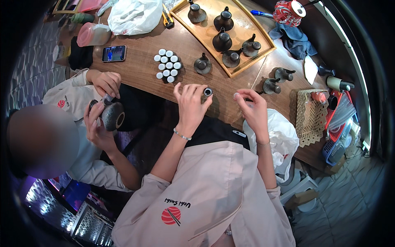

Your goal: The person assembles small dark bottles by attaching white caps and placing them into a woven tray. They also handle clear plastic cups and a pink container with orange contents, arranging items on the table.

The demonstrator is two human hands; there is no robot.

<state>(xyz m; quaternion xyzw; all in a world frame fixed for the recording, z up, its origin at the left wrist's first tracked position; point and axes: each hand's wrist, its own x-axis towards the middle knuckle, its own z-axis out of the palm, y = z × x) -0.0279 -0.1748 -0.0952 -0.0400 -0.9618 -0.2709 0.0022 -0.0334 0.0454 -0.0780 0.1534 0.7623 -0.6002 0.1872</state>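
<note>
My left hand is over the near table edge, its thumb and finger closed on a small bottle whose round, dark-ringed top faces up. To its right my right hand pinches a tiny pale thing, too small to name. Beyond my left hand stands a cluster of small white-capped bottles. A dark ceramic pot with a narrow spout is beside them. At left, a person's hand holds a dark speckled pot tilted on its side, and their other hand is at its top.
A wooden tray with several dark pots lies at the back. Two more pots stand at right, near a lace-edged basket. A phone, white plastic bag and yellow cutter lie at left. Another bag hangs by my right arm.
</note>
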